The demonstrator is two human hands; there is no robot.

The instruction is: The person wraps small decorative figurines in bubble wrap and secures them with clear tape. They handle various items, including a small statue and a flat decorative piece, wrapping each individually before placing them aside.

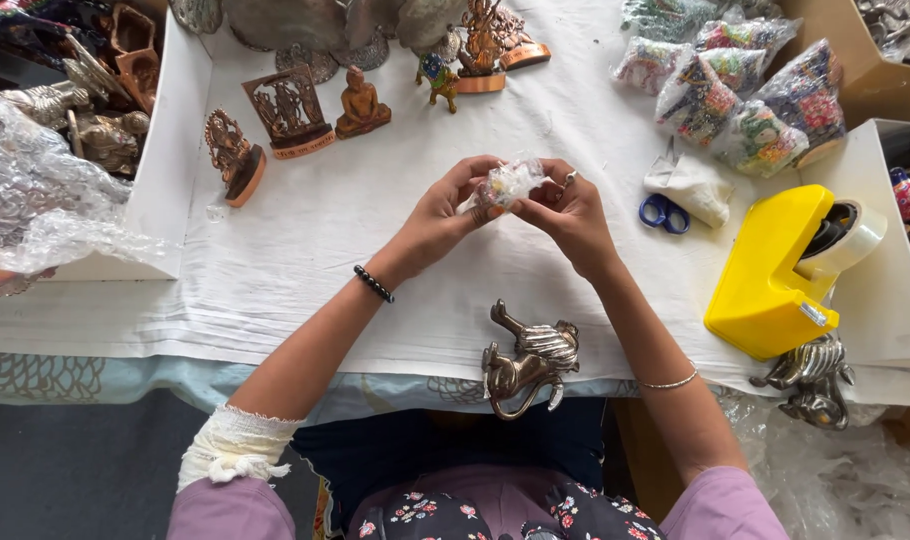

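While centre-frame above the bench [305,250], left hand [440,215] and right hand [575,215] fingers pinch a small bubble-wrapped colourful figurine [508,184] between them, its long axis running left-right.

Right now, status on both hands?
Left hand and right hand both grip small bubble-wrapped colourful figurine. Silver metal animal figurine near table edge, clear of hands.

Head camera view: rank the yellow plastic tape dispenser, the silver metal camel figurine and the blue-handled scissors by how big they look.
1. Yellow plastic tape dispenser
2. Silver metal camel figurine, though it sits nearer the camera
3. Blue-handled scissors, partly hidden under a white cloth
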